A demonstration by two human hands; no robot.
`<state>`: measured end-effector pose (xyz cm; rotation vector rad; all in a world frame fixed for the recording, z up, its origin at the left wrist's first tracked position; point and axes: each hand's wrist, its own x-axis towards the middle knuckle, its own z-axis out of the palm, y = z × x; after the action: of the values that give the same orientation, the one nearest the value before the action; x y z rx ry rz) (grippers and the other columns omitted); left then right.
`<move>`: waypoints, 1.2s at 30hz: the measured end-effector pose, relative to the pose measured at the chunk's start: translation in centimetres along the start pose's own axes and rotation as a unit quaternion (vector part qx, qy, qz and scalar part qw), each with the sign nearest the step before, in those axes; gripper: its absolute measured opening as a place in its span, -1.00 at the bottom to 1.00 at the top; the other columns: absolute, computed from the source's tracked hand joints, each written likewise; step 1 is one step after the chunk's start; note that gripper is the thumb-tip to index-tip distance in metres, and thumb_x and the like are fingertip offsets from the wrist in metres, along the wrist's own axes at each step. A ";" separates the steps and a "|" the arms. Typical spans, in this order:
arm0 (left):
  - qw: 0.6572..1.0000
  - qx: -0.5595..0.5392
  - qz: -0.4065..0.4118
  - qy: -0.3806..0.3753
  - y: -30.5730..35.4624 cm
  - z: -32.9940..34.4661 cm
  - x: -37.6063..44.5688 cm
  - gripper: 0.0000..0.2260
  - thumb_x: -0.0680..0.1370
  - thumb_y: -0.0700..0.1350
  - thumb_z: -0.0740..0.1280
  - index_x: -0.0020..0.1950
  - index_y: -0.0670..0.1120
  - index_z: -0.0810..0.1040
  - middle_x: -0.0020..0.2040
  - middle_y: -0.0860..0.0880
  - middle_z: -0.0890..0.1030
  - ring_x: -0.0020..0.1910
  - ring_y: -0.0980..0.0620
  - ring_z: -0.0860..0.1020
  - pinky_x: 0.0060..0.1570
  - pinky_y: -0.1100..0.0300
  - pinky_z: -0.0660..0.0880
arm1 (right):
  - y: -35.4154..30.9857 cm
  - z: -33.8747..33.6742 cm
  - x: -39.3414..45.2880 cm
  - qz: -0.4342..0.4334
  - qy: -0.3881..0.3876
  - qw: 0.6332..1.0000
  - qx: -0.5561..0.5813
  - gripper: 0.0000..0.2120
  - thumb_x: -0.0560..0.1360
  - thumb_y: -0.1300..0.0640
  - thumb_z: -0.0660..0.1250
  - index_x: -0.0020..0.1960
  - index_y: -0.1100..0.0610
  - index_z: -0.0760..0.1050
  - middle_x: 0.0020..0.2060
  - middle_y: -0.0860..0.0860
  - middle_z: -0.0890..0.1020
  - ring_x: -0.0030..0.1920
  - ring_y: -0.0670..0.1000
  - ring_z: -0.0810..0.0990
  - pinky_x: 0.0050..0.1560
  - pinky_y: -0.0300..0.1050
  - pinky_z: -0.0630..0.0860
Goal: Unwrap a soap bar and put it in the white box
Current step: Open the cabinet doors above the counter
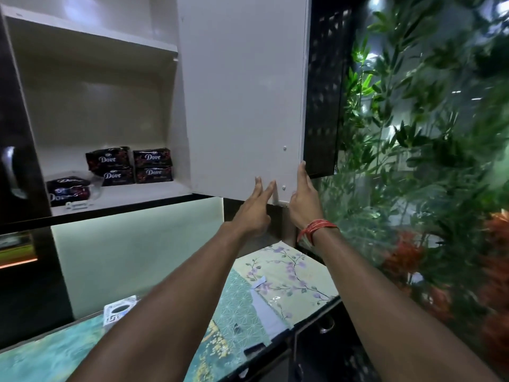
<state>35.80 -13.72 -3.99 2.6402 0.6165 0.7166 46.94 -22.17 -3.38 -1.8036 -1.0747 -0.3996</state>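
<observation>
Several black wrapped Dove soap bars [130, 166] lie stacked on the lower shelf of an open white wall cupboard, with another wrapped pair [68, 190] further left near the shelf's front. The cupboard door [242, 92] hangs open to the right of the shelf. My right hand [304, 199] grips the door's lower outer edge, thumb up along the edge. My left hand [254, 210] is open with fingers spread, its fingertips against the door's inner face near the bottom. A white box [119, 311] with a dark oval opening stands on the counter below, partly hidden by my left forearm.
A counter covered with patterned teal and floral paper [278, 274] runs below the cupboard. A glass wall with green foliage and orange plants [413, 161] fills the right side. An upper shelf [91, 40] sits above the soaps. Dark cabinet panels stand at the left.
</observation>
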 end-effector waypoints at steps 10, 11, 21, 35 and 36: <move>0.998 0.016 -0.005 0.057 0.5 0.6 1.2 -0.24 0.47 -0.42 0.19 0.61 0.04 0.09 0.64 -0.11 -0.06 0.52 -0.21 0.28 0.35 -0.01 0.38 | 1.6 1.4 0.9 -0.037 0.070 0.997 0.017 -0.30 0.50 0.35 0.08 0.58 0.04 -0.04 0.47 0.12 0.27 0.28 0.21 0.43 0.18 0.15 0.51; 0.997 -0.013 -0.004 0.080 0.4 0.2 1.1 -0.27 0.46 -0.42 0.17 0.59 0.00 0.18 0.63 -0.14 0.07 0.50 -0.22 0.30 0.39 0.00 0.36 | 1.0 1.6 0.7 -0.032 0.105 0.994 0.020 -0.34 0.50 0.33 0.09 0.57 0.08 0.04 0.46 0.14 0.27 0.30 0.21 0.42 0.21 0.15 0.49; 0.930 -0.287 -0.084 0.215 -7.6 -9.2 -2.5 -0.44 0.48 -0.52 0.10 0.43 -0.15 0.43 0.27 -0.18 0.59 0.19 -0.10 0.59 0.05 0.15 0.56 | -12.0 9.1 -1.4 -0.103 0.134 0.954 0.248 -0.63 0.45 0.40 0.16 0.18 0.19 0.51 0.09 0.11 0.60 0.10 0.09 0.55 0.17 0.01 0.51; 0.794 -0.014 -0.266 0.546 -26.4 -28.0 -13.2 -0.79 0.59 -0.07 0.31 0.22 -0.04 0.50 0.18 -0.07 0.53 0.09 -0.03 0.57 0.05 0.09 0.56 | -34.9 30.9 -0.7 -0.011 -0.250 0.873 0.418 -0.69 0.57 0.32 0.18 0.28 0.21 0.49 0.19 0.13 0.60 0.19 0.09 0.57 0.24 0.01 0.53; 0.803 -0.022 -0.269 0.531 -27.0 -28.3 -13.2 -0.79 0.60 -0.02 0.29 0.20 -0.02 0.49 0.10 -0.04 0.58 0.04 -0.04 0.59 0.01 0.05 0.59 | -35.6 31.9 -0.5 -0.002 -0.259 0.870 0.420 -0.69 0.57 0.32 0.18 0.28 0.22 0.49 0.18 0.14 0.61 0.17 0.09 0.58 0.18 -0.04 0.53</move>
<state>1.60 8.50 2.54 1.6176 1.4944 1.9267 12.02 10.17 1.11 -1.1119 -1.3323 0.5368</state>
